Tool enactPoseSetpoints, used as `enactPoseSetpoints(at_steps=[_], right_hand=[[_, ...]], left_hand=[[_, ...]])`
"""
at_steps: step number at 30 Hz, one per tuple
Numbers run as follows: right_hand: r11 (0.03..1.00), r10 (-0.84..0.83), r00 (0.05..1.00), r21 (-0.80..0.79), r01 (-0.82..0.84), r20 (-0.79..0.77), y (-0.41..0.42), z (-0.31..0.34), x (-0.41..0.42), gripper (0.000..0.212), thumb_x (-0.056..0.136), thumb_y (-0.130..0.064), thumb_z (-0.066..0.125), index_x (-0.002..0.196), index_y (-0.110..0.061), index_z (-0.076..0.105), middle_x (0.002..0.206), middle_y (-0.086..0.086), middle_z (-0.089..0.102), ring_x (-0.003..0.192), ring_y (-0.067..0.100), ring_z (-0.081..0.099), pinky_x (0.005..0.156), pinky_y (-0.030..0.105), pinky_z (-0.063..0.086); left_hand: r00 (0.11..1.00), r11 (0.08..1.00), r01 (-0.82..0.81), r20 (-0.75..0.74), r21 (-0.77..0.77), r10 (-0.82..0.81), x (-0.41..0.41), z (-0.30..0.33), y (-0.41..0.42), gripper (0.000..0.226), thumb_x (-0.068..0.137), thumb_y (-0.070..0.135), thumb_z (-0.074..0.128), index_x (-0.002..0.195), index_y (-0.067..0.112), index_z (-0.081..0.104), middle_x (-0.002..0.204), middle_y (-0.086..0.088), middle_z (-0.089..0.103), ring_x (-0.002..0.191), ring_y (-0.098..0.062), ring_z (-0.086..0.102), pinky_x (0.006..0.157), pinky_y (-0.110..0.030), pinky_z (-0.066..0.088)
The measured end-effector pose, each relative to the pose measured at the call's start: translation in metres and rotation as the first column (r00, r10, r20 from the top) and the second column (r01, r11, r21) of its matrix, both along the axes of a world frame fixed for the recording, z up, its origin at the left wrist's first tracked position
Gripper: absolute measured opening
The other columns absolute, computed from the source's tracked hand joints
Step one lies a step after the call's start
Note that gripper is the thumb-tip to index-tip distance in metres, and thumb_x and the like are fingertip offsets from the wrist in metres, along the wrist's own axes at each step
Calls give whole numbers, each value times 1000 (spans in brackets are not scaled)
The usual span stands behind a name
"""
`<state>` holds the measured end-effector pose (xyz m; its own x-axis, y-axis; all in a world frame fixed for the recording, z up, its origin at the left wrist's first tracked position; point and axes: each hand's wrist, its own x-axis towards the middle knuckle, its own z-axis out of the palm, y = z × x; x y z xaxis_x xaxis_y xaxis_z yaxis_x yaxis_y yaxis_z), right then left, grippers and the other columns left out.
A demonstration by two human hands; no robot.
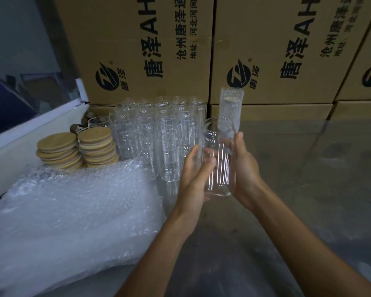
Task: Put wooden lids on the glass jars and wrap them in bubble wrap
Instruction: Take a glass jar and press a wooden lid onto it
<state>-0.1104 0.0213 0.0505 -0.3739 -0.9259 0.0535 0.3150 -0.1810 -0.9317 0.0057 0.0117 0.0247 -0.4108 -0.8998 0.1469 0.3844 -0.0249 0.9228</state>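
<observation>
I hold a tall clear glass jar (220, 159) upright in mid-air, open mouth up and with no lid. My left hand (194, 174) grips its left side and my right hand (243, 168) grips its right side. Behind it, a jar wrapped in bubble wrap (231, 106) with a wooden lid inside stands by the boxes. Several bare glass jars (154, 133) stand packed together to the left. Two stacks of round wooden lids (77, 148) sit further left. A pile of bubble wrap sheets (69, 202) lies at the lower left.
Large printed cardboard boxes (276, 50) form a wall at the back. A white ledge (30, 133) under a window runs along the left. The grey floor (308, 189) stretches to the right.
</observation>
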Motion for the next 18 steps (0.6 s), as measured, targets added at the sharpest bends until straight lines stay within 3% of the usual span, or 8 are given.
enactPoseSetpoints(at_steps=[3, 4, 6, 9, 10, 12, 15, 18], right_hand=[[997, -73, 992, -34, 69, -107, -2, -3, -1, 46, 109, -46, 30, 115, -23, 68, 115, 7, 76, 106, 19, 73, 90, 34, 59], [995, -90, 987, -46, 85, -133, -2, -3, -1, 44, 109, -45, 30, 121, -24, 67, 119, 5, 74, 111, 19, 71, 95, 37, 57], [993, -112, 976, -61, 102, -185, -1, -1, -1, 37, 109, -44, 32, 129, -31, 60, 118, 3, 74, 110, 16, 71, 93, 37, 58], [990, -126, 927, -99, 97, -353, 3, 2, -2, 40, 103, -54, 41, 132, -31, 57, 120, 1, 72, 107, 7, 70, 89, 28, 54], [989, -129, 911, -115, 90, -393, 4, 2, -2, 52, 98, -59, 46, 135, -25, 57, 124, -1, 70, 109, 5, 69, 93, 28, 52], [986, -145, 873, -145, 87, -465, 7, 2, -2, 70, 86, -66, 54, 141, -23, 54, 128, -6, 67, 112, 3, 67, 96, 28, 51], [983, -174, 796, -155, 102, -580, 9, 1, -5, 68, 72, -71, 65, 131, -38, 53, 116, -19, 69, 108, -1, 66, 90, 21, 52], [987, -156, 774, -130, 96, -614, 7, -2, -6, 75, 68, -68, 72, 132, -33, 53, 117, -11, 69, 103, -4, 66, 82, 17, 52]], left_hand=[[997, 996, -41, 58, -79, 45, 0, -1, 2, 74, 83, 39, 76, 145, 44, 37, 124, 23, 66, 120, -15, 64, 101, -55, 50], [996, 993, -49, 71, -105, 56, 0, -2, 4, 81, 81, 36, 77, 149, 41, 32, 122, 20, 68, 119, -11, 64, 101, -50, 51], [991, 987, -71, 98, -145, 86, -1, -6, 6, 89, 77, 31, 74, 153, 32, 28, 126, 8, 67, 115, 0, 63, 93, -26, 55], [979, 974, -95, 157, -206, 128, -2, -12, 2, 87, 81, 19, 81, 150, 34, 31, 124, 25, 62, 115, 14, 55, 74, -9, 53], [970, 967, -111, 188, -228, 156, -2, -14, 0, 91, 78, 22, 85, 150, 37, 31, 121, 29, 60, 113, 14, 56, 74, -9, 52], [939, 949, -144, 265, -280, 221, -2, -17, -1, 104, 65, 42, 88, 150, 45, 28, 129, 24, 56, 119, 6, 56, 89, -14, 51], [910, 930, -177, 306, -322, 279, -2, -25, -3, 109, 52, 55, 84, 147, 49, 30, 141, 17, 51, 128, -1, 51, 105, -31, 49], [881, 916, -210, 341, -341, 328, -2, -33, -7, 102, 53, 54, 85, 140, 55, 32, 138, 22, 50, 128, 2, 50, 105, -32, 49]])
